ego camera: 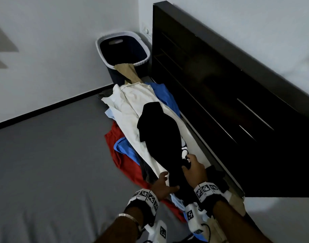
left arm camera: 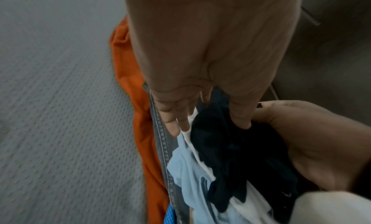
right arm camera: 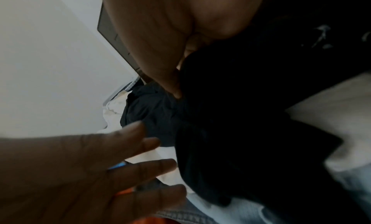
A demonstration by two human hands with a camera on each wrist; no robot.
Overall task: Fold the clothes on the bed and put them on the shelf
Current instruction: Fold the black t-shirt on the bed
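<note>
A pile of clothes lies on the grey bed (ego camera: 54, 163) along the dark headboard (ego camera: 220, 102). On top is a black garment (ego camera: 155, 130) with a white print, resting on a cream garment (ego camera: 129, 111). My right hand (ego camera: 189, 163) grips the near end of the black garment (right arm camera: 240, 132), fingers curled into the cloth. My left hand (ego camera: 165, 181) is beside it with fingers spread and straight. Its thumb touches the black garment (left arm camera: 230, 156) and its fingers lie over the cream cloth's edge. A red garment (ego camera: 115, 148), a blue one (ego camera: 125, 149) and a denim seam (left arm camera: 160, 140) show underneath.
A dark laundry basket (ego camera: 141, 62) with a white rim stands in the corner beyond the pile, a tan cloth (ego camera: 127, 71) hanging over its edge. White walls close off the left side. The grey bed spreads out to the left of the pile.
</note>
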